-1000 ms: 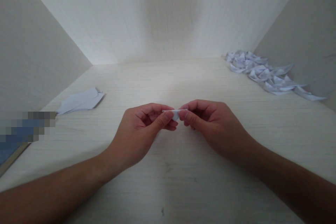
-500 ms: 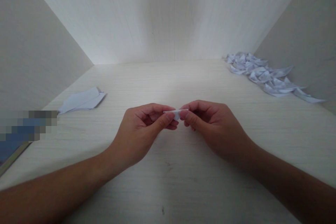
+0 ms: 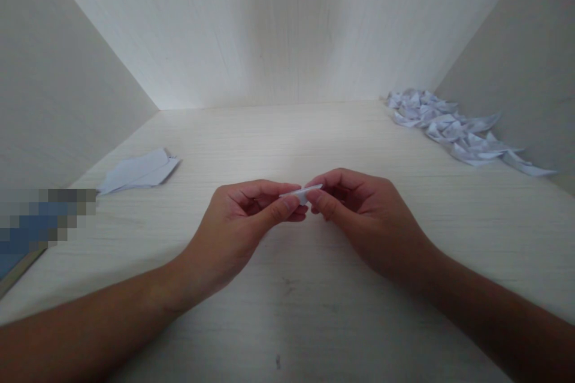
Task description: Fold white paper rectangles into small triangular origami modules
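Observation:
A small folded piece of white paper (image 3: 302, 192) is held just above the pale wooden desk (image 3: 287, 299), between both hands. My left hand (image 3: 245, 221) pinches its left end between thumb and fingers. My right hand (image 3: 359, 212) pinches the right end, fingers curled over it. Most of the paper is hidden behind my fingertips; only a thin white edge shows.
A heap of several folded white paper pieces (image 3: 453, 125) lies at the back right by the side wall. Flat white paper sheets (image 3: 137, 172) lie at the left. A blue object (image 3: 13, 254) sits at the left edge. Pale walls enclose the desk on three sides.
The hands have barely shifted. The paper's visible edge now tilts up a little at the right, and my right fingertips sit slightly higher.

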`<state>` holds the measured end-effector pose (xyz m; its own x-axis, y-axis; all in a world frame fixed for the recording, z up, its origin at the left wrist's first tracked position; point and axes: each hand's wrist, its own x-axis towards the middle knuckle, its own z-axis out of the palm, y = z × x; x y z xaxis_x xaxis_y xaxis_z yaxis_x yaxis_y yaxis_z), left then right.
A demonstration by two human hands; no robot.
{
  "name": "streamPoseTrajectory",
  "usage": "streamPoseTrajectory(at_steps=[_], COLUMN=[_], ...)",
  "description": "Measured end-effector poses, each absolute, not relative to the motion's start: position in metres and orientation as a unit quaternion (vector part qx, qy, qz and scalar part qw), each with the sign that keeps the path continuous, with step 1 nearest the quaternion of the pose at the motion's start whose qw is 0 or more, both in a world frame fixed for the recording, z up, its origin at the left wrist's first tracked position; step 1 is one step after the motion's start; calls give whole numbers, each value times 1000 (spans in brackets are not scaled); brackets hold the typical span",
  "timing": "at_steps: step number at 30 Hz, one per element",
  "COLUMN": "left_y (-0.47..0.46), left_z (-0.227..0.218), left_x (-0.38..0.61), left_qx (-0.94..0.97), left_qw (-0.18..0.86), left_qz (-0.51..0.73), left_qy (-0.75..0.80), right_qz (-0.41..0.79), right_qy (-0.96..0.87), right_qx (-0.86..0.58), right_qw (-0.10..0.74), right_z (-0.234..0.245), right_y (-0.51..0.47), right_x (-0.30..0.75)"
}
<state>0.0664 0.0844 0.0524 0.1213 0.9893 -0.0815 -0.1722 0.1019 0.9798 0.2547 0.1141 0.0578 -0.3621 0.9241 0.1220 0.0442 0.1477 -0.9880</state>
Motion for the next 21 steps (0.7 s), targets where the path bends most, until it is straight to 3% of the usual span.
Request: streamPoseTrajectory(at_steps=[10,21], left_y=[83,83], left_z=[54,52], left_x=[70,69], left_qx=[441,462], left_qw=[619,574], left_qz=[502,496], left_qy=[414,461], right_qz=[518,525], right_qy=[-638,-629], right_qx=[-373,-365], right_qw=[432,443], right_z=[57,56], right_y=[114,114], right_x=[256,254])
